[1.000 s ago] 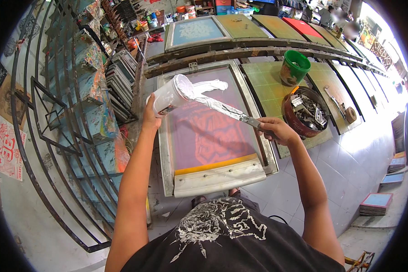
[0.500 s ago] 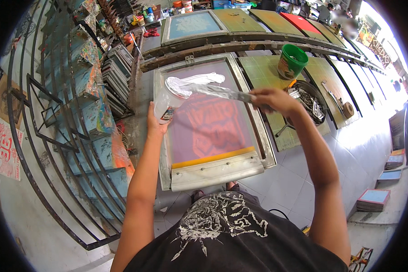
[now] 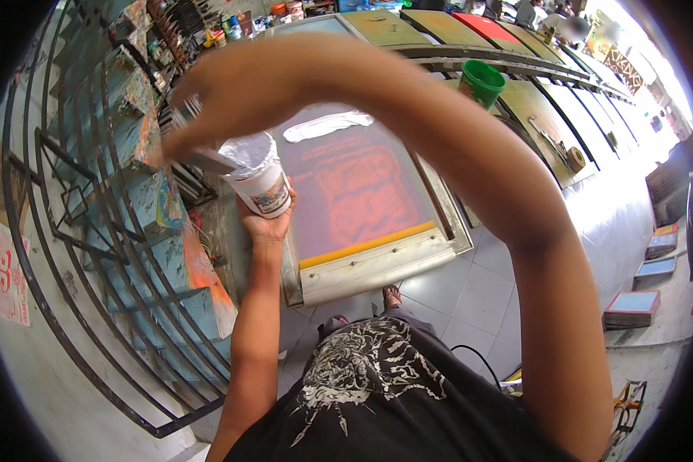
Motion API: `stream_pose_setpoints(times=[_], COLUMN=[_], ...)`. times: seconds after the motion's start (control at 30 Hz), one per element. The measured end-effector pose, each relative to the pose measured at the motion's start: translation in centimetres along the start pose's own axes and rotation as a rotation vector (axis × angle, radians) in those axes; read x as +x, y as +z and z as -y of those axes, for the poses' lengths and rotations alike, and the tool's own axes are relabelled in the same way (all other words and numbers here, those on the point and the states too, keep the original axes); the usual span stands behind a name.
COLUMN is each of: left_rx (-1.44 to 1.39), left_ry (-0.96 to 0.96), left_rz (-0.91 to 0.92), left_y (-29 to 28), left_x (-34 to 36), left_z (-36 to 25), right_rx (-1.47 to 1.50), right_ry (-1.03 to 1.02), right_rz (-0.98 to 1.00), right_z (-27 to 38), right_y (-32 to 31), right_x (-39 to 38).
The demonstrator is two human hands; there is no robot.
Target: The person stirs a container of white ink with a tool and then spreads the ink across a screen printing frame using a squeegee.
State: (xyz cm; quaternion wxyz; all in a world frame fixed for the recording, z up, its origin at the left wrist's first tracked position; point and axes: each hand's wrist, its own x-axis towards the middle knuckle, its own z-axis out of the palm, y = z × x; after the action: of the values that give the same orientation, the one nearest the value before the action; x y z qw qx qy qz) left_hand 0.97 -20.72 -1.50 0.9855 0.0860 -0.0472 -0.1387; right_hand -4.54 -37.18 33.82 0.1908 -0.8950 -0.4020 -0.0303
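My left hand (image 3: 263,221) grips a white tub (image 3: 262,192) of white paste from below, left of a screen in a metal frame (image 3: 458,235). My right hand (image 3: 208,96), blurred by motion and raised over the tub, is closed on a scraper (image 3: 208,160), whose blade lies at the tub's top; its handle is mostly hidden. A thick streak of white paste (image 3: 327,125) lies across the far part of the purple mesh (image 3: 308,177), above a reddish design. A yellow strip (image 3: 366,245) crosses the screen's near end.
Black railings (image 3: 42,239) and paint-stained steps (image 3: 165,269) run along the left. Rows of printing boards (image 3: 535,127) extend behind and right, with a green bucket (image 3: 481,83) and a tape roll (image 3: 575,159). Small stacked panels (image 3: 630,309) sit far right. People (image 3: 531,17) are at the back.
My right hand has swung up and leftward with the scraper, from over the screen's right side to above the tub. My left hand has tilted the tub more upright and lowered it slightly.
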Motion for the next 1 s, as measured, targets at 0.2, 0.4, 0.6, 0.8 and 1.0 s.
stream_pose_setpoints(times=[0.2, 0.4, 0.6, 0.8, 1.0], left_rx=[-0.164, -0.283, -0.104, -0.081, 0.31], left_ry=[0.104, 0.164, 0.396, 0.383, 0.447], left_rz=[0.041, -0.083, -0.463, -0.48, -0.496], left_y=[2.8, 1.3, -1.4, -4.2, -3.6], left_x=[-7.2, -17.3, -28.3, -29.6, -26.5], left_z=[-5.4, -5.7, -5.3, -10.7, -19.8], right_rx=[0.549, 0.642, 0.687, 0.618, 0.683], right_ry=[-0.099, 0.167, 0.099, 0.117, 0.259], right_rz=[-0.565, -0.276, -0.089, -0.039, -0.27], right_z=[-1.4, 5.6, 8.8, 11.3, 15.9], right_y=[5.8, 27.2, 35.8, 40.1, 45.3], right_x=[-7.0, -11.6, -8.5, -3.1, 7.8])
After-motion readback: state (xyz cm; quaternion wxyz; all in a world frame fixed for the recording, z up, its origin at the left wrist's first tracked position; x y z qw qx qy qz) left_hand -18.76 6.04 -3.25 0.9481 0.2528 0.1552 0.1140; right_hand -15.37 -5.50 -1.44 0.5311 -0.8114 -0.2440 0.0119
